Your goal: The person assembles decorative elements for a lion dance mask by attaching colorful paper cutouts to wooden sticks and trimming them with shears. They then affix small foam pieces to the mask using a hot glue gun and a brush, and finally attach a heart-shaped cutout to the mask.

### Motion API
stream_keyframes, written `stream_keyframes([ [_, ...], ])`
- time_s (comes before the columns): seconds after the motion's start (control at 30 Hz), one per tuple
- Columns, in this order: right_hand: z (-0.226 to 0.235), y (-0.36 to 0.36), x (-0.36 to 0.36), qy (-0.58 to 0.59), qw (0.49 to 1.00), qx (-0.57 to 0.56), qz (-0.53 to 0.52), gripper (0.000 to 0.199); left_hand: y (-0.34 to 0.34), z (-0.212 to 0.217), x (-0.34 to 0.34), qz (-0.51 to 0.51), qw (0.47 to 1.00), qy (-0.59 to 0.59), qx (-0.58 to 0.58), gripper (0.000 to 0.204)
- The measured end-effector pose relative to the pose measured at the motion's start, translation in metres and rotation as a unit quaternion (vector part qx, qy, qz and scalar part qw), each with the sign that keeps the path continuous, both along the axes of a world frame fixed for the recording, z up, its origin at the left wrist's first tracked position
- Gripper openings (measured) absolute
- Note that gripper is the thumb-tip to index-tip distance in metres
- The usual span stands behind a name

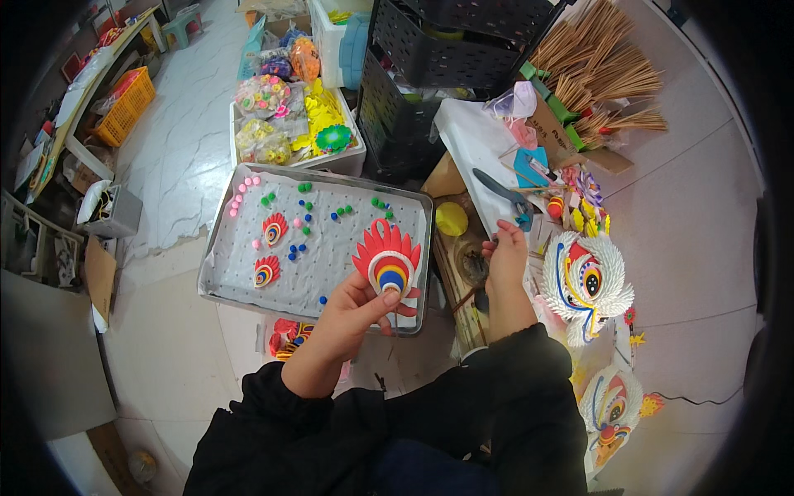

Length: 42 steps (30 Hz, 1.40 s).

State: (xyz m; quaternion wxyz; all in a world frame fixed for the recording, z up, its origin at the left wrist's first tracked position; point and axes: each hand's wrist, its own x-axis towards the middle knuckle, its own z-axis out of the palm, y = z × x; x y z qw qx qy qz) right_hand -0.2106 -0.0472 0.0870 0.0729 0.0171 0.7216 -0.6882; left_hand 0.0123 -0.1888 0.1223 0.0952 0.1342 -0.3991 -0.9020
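Observation:
My left hand [357, 310] is shut on a red fan-shaped clay piece [386, 258] with rainbow arcs, held over the near right corner of a metal tray [217, 240]. Two smaller rainbow fan pieces [274, 228] and several small pink, green and blue clay balls lie on the tray's white liner. My right hand [504, 258] reaches forward over a wooden work board [451, 273], fingers curled near a dark tool; what it grips is hidden. A yellow clay ball [452, 219] sits on the board just left of that hand.
A white, red and blue clay figure [585, 285] stands to the right, another [612, 409] below it. Bundles of wooden sticks [608, 78] lie at the far right. A black crate [430, 58], a white bin of bagged pieces [289, 124] and an orange basket [126, 106] stand beyond.

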Motion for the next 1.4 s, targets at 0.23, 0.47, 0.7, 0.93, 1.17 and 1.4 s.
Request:
stream_keyframes([
  [0.23, 0.063, -0.010, 0.026, -0.006, 0.992, -0.123, -0.005, 0.019, -0.001, 0.016, 0.005, 0.029, 0.999, 0.029, -0.033, 0.036],
  [0.47, 0.124, 0.063, 0.079, 0.115, 0.959, -0.245, 0.084, 0.016, 0.019, 0.045, 0.016, 0.003, 0.992, 0.122, 0.024, 0.051],
  [0.7, 0.137, 0.208, 0.161, 0.388, 0.917, -0.085, 0.042, 0.014, 0.112, 0.087, -0.021, -0.231, 0.946, 0.212, 0.078, 0.082],
  [0.93, 0.098, 0.293, 0.256, 0.427, 0.891, 0.144, -0.054, 0.029, 0.225, 0.087, -0.048, -0.489, 0.850, 0.122, 0.150, 0.060],
  [1.17, 0.109, 0.353, 0.324, 0.053, 0.983, -0.175, 0.017, 0.072, 0.291, 0.088, -0.030, -0.595, 0.800, 0.075, 0.022, 0.046],
  [1.4, 0.077, 0.391, 0.343, 0.047, 0.906, -0.397, 0.142, 0.083, 0.355, 0.112, 0.017, -0.662, 0.738, 0.127, -0.023, 0.056],
])
